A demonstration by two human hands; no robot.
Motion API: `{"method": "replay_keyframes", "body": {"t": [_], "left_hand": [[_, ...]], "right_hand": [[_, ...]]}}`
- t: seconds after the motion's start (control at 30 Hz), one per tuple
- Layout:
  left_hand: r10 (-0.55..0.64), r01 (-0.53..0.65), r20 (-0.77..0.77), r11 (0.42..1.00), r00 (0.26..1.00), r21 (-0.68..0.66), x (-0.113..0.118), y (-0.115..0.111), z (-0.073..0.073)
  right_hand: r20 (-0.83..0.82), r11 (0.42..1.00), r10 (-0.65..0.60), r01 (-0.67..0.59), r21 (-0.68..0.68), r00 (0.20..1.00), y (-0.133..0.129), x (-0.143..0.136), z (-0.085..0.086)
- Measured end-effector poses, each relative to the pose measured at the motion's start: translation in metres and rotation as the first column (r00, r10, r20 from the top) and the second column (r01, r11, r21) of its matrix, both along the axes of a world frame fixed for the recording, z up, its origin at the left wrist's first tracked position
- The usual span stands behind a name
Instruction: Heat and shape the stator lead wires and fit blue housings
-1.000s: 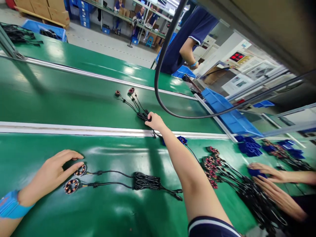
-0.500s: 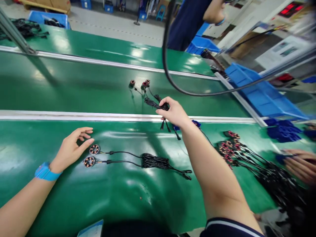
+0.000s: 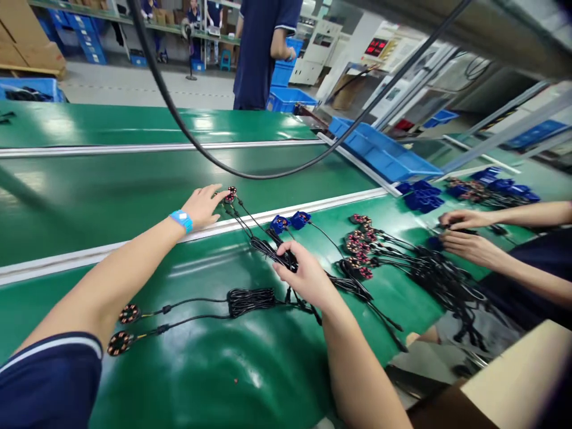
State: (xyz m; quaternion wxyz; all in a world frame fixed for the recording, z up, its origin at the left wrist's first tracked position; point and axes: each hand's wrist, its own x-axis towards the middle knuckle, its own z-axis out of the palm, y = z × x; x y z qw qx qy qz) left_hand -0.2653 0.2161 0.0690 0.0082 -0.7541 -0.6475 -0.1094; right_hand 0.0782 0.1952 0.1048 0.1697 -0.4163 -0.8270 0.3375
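Observation:
My right hand is closed around a bundled black cable above the near green surface. From that bundle, thin leads run to small round copper-wound coils at the white rail. At those coils is my left hand, wearing a blue wristband, its fingers apart and fingertips against or just over them; contact is hard to tell. Below lies another coiled black cable, with two ring-shaped coils at its left end. Two blue holders with coils rest beyond my right hand.
A pile of coils with black cables lies to the right, beside a co-worker's hands. Blue parts and a blue bin are farther back. A black cable hangs across the view. Another person stands behind the far table.
My right hand has brought the cable bundle and its coils nearer, over the white rail. My left hand has moved from the ring-shaped coils to the held bundle's coils. The view has turned right.

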Motion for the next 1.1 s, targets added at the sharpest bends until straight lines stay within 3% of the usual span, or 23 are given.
{"method": "replay_keyframes", "body": {"t": [0.13,0.27,0.47,0.67,0.73,0.8,0.97,1.1], "left_hand": [[-0.087,0.086,-0.052,0.996,0.995,-0.023,0.009,0.053,-0.011],[-0.154,0.150,-0.076,0.987,0.985,-0.055,0.006,0.084,-0.016],[-0.266,0.258,-0.090,0.962,0.960,-0.093,0.008,0.104,-0.012],[-0.240,0.214,-0.143,0.961,0.960,-0.177,0.020,0.115,-0.003],[-0.197,0.161,-0.169,0.966,0.966,-0.203,0.017,0.099,0.004],[-0.138,0.093,-0.199,0.972,0.970,-0.217,0.008,0.063,0.014],[0.042,-0.110,-0.287,0.969,0.957,-0.223,-0.013,-0.083,0.032],[0.201,-0.284,-0.324,0.930,0.925,-0.234,-0.014,-0.183,0.026]], "right_hand": [[0.018,0.997,-0.067,0.068,-0.028,0.998,0.003,0.010,-0.009],[0.006,0.994,-0.089,0.089,-0.066,0.996,0.011,0.018,-0.010],[0.013,0.990,-0.093,0.094,-0.101,0.996,0.010,0.024,-0.006],[0.004,0.990,-0.102,0.102,-0.095,0.995,0.023,0.042,-0.011],[0.013,0.992,-0.098,0.099,-0.083,0.995,0.030,0.049,-0.013],[0.016,0.996,-0.065,0.066,-0.068,0.998,0.034,0.052,-0.015],[-0.015,0.984,0.176,-0.176,-0.027,0.984,0.030,0.032,-0.024],[0.008,0.925,0.379,-0.379,-0.006,0.925,0.022,0.007,-0.038]]}}
